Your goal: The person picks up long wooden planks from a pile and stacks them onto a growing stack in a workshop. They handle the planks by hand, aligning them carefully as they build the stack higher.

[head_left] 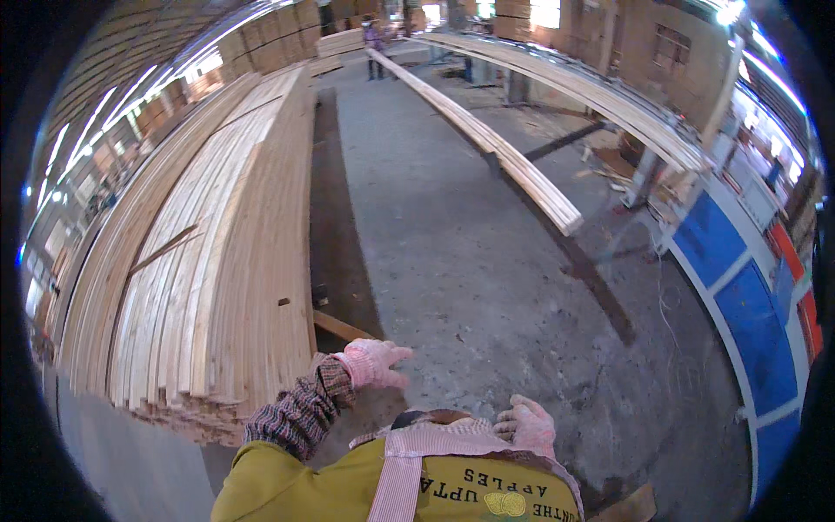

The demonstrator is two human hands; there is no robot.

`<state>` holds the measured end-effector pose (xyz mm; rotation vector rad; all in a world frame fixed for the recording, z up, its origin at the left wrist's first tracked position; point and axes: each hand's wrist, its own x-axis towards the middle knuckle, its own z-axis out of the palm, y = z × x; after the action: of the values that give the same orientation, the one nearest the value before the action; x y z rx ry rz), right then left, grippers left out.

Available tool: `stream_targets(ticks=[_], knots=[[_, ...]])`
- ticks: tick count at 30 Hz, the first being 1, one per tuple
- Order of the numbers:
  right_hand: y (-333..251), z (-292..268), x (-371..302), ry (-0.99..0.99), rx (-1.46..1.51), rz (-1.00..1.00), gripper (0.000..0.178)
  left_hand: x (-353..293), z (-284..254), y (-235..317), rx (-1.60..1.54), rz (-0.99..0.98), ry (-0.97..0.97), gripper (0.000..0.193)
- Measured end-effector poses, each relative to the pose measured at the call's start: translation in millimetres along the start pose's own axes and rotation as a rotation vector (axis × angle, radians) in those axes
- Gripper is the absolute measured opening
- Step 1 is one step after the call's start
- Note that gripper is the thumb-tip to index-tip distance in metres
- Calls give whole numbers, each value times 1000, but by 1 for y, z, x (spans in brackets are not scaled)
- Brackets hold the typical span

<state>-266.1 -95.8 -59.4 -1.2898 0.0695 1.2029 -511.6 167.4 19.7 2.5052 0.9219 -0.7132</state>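
My left hand (374,362), in a pink knit glove, is held out just right of the near end of a tall stack of long pale boards (252,287). Its fingers are stretched and apart, with nothing in them. In front of my body is my right hand (528,424), gloved alike, its fingers loosely spread and holding nothing. Ahead and to the right, a long narrow bundle of pale boards (496,143) runs away from me, its near end apart from both hands.
At the bundle's far end stands another person (374,43). Long boards lie along a raised stand (591,83) at the right. A machine with blue panels (739,296) stands at the right edge. A wooden beam (339,325) juts from beneath the stack over the concrete floor (417,217).
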Motion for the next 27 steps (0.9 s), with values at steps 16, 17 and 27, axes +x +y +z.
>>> stream_targets(ticks=[16, 17, 27], knots=[[-115, -156, 145, 259, 380, -108, 33, 305, -126, 189, -223, 107, 245, 91], [-134, -170, 160, 166, 446, -127, 32, 331, -141, 205, -368, 97, 222, 92], [-337, -147, 344, 230, 283, -167, 30, 551, -170, 243, -838, -235, 198, 122]])
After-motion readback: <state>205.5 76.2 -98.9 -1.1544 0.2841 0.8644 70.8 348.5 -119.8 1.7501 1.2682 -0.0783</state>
